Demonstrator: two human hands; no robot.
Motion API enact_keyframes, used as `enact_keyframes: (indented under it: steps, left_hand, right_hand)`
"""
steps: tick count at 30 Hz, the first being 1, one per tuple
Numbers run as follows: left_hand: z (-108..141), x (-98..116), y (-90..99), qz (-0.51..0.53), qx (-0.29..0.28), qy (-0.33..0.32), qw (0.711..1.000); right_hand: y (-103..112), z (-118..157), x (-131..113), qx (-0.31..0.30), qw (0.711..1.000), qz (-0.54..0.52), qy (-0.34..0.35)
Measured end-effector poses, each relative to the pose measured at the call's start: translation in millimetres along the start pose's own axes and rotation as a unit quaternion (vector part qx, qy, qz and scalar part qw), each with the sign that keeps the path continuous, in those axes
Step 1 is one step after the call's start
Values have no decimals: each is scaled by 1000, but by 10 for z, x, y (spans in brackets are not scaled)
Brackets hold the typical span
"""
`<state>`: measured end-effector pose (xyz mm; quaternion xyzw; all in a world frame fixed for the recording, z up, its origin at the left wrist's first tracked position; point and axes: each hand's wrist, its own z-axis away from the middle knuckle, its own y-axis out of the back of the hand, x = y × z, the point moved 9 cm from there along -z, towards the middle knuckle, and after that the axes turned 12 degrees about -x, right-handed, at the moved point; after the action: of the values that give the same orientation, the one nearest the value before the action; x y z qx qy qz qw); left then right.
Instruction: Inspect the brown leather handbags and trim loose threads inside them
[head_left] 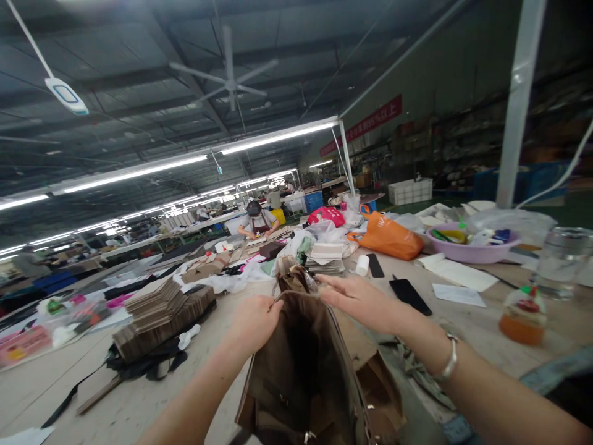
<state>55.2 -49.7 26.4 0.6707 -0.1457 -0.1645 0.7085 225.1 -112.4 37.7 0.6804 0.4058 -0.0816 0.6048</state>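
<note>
A brown handbag (306, 364) stands in front of me with its mouth towards me, its dark lining and some small metal fittings showing inside. My left hand (254, 320) is closed on the bag's far left rim, thumb and fingers pinching the edge. Across from it my right hand (356, 301) reaches over the far right corner, its fingers stretched out and touching or just above the rim. A bracelet (448, 357) circles the right wrist. Beyond the fingertips is a brown folded piece (293, 275), perhaps a part of a bag, and I cannot tell whether it is attached.
Stacked brown panels (162, 315) lie on the left of the table. To the right are a black phone (410, 295), an orange bag (391, 238), a purple basin (482, 248), a bottle with orange liquid (523, 318) and a clear jar (563, 262). Another person (257, 221) works farther back.
</note>
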Motion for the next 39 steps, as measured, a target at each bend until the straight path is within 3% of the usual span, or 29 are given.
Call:
enact_keyframes:
  steps: [2, 5, 8, 11, 14, 19, 25, 32, 36, 39]
  left_hand:
    - [26, 40, 33, 42, 30, -37, 998]
    - [79, 247, 105, 82, 54, -146, 984]
    - [96, 499, 130, 52, 26, -237, 970]
    - [45, 628, 139, 16, -5, -266, 964]
    - [-53, 621, 84, 21, -55, -244, 968]
    - [-205, 582, 54, 79, -48, -188, 978]
    - [-371, 656, -55, 161, -93, -180, 966]
    - [-415, 698, -21, 111, -91, -157, 977]
    - [-380, 508, 28, 139, -53, -115, 982]
    - [-235, 218, 111, 249, -8, -101, 963]
  right_hand:
    - [-77, 178, 81, 15, 999, -25, -36]
    - [-259, 315, 28, -3, 999, -41, -35]
    - [-347, 328, -83, -6, 999, -37, -16]
    - [-348, 319, -114, 14, 999, -37, -16]
    - [-355, 348, -55, 24, 997, -72, -14]
    - [-338, 430, 247, 48, 983, -174, -25]
    - [-166, 386, 545, 67, 987, -135, -58]
    - [-146, 305, 628, 48, 979, -194, -50]
    - [-375, 439, 849, 20, 932, -356, -64]
    - [-561, 713, 1209, 41, 881, -459, -103]
